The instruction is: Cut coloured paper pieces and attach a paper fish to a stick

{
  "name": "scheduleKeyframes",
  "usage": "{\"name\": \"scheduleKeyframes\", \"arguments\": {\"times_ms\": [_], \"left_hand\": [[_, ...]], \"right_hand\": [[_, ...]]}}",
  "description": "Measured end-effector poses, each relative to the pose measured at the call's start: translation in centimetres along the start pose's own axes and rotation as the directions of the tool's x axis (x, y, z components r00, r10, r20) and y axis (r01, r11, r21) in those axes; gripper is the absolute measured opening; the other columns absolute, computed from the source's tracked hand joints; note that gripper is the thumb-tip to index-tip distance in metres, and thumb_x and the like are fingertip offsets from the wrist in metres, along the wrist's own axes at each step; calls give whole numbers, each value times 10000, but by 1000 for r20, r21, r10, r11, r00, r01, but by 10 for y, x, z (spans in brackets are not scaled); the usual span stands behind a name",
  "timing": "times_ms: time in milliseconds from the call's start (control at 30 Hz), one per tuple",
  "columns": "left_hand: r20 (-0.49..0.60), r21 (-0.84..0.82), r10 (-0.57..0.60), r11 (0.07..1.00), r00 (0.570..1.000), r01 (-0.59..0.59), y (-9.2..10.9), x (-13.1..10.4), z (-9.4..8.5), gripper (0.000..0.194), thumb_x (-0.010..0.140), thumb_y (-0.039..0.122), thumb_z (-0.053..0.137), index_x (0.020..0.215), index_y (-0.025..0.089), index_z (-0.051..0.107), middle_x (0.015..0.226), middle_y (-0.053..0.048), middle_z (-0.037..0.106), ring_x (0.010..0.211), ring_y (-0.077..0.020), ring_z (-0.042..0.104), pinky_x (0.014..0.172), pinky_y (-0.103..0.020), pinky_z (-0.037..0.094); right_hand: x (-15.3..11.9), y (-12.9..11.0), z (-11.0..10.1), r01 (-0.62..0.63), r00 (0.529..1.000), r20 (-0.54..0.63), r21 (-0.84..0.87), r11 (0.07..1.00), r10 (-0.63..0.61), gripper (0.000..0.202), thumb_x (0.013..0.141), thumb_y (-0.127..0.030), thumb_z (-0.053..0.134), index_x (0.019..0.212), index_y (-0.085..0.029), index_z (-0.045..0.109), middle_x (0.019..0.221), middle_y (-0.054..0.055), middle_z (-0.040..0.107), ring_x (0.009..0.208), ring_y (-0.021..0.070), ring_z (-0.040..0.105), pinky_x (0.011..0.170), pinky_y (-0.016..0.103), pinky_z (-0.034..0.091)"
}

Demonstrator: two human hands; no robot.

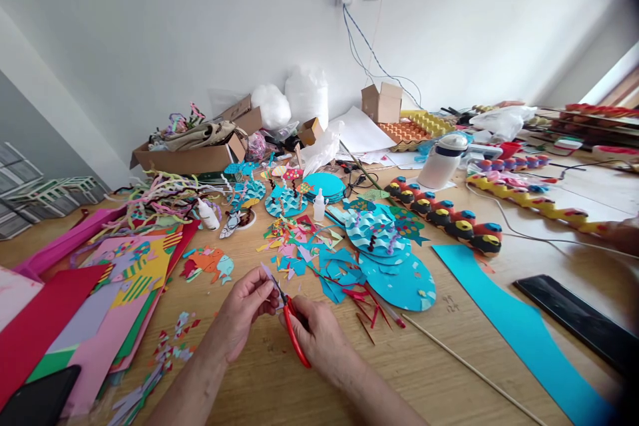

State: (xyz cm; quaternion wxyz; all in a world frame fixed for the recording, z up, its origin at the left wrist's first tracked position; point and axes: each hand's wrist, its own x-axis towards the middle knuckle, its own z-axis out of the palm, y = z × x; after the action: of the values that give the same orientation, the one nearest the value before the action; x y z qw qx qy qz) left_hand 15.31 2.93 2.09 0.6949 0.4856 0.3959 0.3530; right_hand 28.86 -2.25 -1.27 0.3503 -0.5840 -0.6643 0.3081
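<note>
Near the table's front middle, my left hand (pixel 244 311) pinches a small piece of lilac paper (pixel 267 274). My right hand (pixel 315 333) is closed round the red handles of a pair of scissors (pixel 294 339), whose dark blades point up and left, touching the lilac paper. Part of the paper is hidden behind my left fingers. Just beyond both hands lie blue paper scraps (pixel 339 273) and a heap of multicoloured scraps (pixel 294 236). Orange and blue paper fish (pixel 212 265) are on the table behind my left hand.
Coloured sheets (pixel 94 319) and a phone (pixel 40 399) lie left. A glue bottle (pixel 319 206), blue discs (pixel 399 279) and a painted egg-carton strip (pixel 444 216) stand beyond. A wooden stick (pixel 469 366), blue card (pixel 509 319) and black device (pixel 574 319) lie right. Another person's hand (pixel 622 236) shows at the right edge.
</note>
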Motion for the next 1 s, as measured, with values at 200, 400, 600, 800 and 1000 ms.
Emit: {"name": "scheduleKeyframes", "arguments": {"times_ms": [200, 400, 600, 800, 1000], "left_hand": [[7, -13, -8, 1000, 1000, 8, 0, -2, -1, 117, 761, 255, 553, 699, 161, 518, 626, 32, 543, 580, -70, 482, 553, -182, 383], [6, 0, -6, 1000, 1000, 6, 0, 0, -1, 123, 767, 261, 546, 700, 162, 517, 631, 31, 539, 584, -72, 483, 551, -182, 379], [-11, 38, 26, 999, 1000, -26, 1, 0, -4, 137, 772, 286, 535, 703, 170, 511, 633, 26, 537, 592, -89, 490, 575, -211, 394], [-12, 47, 37, 998, 999, -36, -1, 1, -5, 145, 767, 286, 538, 689, 165, 518, 629, 20, 539, 596, -95, 492, 581, -216, 391], [1, 37, 16, 999, 1000, -16, -2, -1, -3, 141, 752, 286, 553, 685, 167, 519, 629, 20, 544, 596, -95, 491, 575, -209, 390]], "right_hand": [[0, 2, 1, 14, 1000, -6, -9, 1000, -14, 229, 814, -268, 395, 608, -177, 433, 542, -30, 452, 495, 81, 352, 470, 196, 223], [0, 3, 1, 34, 999, -19, -33, 999, -34, 224, 809, -247, 395, 602, -174, 439, 535, -23, 468, 485, 81, 352, 466, 196, 218], [-1, 3, 3, 22, 999, -24, -60, 998, -24, 219, 802, -259, 405, 601, -178, 432, 537, -22, 473, 488, 83, 345, 464, 200, 210], [0, 2, 1, 22, 1000, -8, -53, 998, -22, 220, 808, -255, 394, 605, -178, 433, 536, -30, 462, 487, 79, 338, 462, 196, 211], [0, 1, 1, 26, 1000, -12, -61, 998, -27, 224, 817, -256, 394, 629, -170, 478, 541, -20, 488, 491, 82, 365, 462, 195, 222]]}}
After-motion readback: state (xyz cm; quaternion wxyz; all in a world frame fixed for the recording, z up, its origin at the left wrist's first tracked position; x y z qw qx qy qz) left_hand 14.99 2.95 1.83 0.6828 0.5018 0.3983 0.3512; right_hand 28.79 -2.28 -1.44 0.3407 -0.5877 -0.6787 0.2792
